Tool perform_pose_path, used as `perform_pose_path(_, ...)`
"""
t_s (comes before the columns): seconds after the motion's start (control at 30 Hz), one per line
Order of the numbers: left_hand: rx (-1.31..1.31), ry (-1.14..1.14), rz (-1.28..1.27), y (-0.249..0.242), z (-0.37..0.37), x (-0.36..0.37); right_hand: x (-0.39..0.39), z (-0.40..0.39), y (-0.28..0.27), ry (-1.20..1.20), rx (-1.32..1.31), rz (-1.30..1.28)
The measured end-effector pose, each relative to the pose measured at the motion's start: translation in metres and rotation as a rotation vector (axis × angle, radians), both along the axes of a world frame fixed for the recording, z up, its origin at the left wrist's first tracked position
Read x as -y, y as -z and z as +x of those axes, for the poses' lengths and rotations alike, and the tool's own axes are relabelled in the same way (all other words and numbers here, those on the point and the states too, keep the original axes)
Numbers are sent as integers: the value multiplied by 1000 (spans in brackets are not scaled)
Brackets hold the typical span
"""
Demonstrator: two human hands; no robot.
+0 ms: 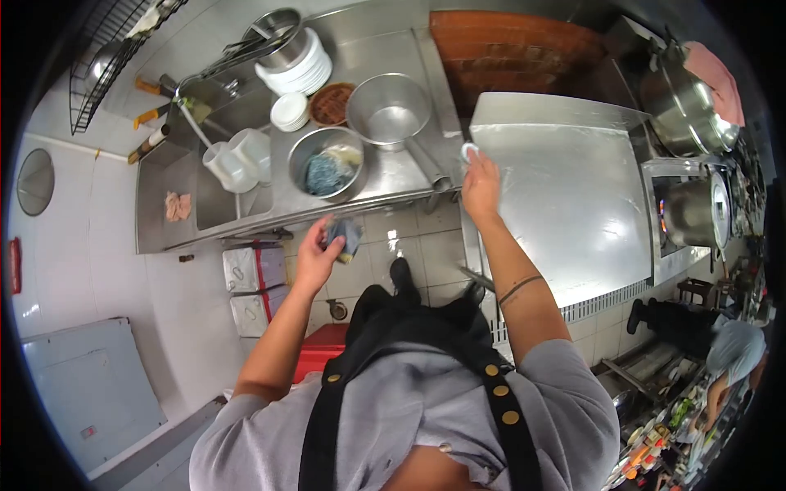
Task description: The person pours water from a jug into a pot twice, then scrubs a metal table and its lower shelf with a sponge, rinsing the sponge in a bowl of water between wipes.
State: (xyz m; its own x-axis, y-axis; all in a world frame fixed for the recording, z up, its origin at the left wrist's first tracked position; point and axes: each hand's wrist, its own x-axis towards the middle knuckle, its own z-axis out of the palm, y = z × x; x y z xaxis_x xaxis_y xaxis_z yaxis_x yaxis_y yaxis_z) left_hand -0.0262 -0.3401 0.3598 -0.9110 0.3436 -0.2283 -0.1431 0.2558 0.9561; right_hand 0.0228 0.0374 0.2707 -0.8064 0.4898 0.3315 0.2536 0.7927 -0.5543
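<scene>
At eleven o'clock the left hand (313,260) grips a dark crumpled bundle (348,240); at one, the right hand (481,184) pinches a small white piece (469,153) – by the steel worktop (565,188). Beyond, toward eleven, a steel bowl (306,147) holds bluish mesh (329,175); at twelve, a saucepan (389,106); farther, toward eleven, stacked white plates (315,69).

From my end I have the bowl (298,156) on the tabletop (389,176), the saucepan (389,114) to its right, stacked plates (304,75) behind it, jugs (250,155) to its left.
</scene>
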Motion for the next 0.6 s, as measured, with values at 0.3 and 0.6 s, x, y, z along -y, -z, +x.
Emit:
perform_pose_path(0.3, 119, 76, 429, -45, -42, -96, 65, 23, -91, 183, -400, -758)
perform_pose_path(0.6, -384, 815, 94, -104, -62, -323, -33, 5, -110, 266, -914, -1227)
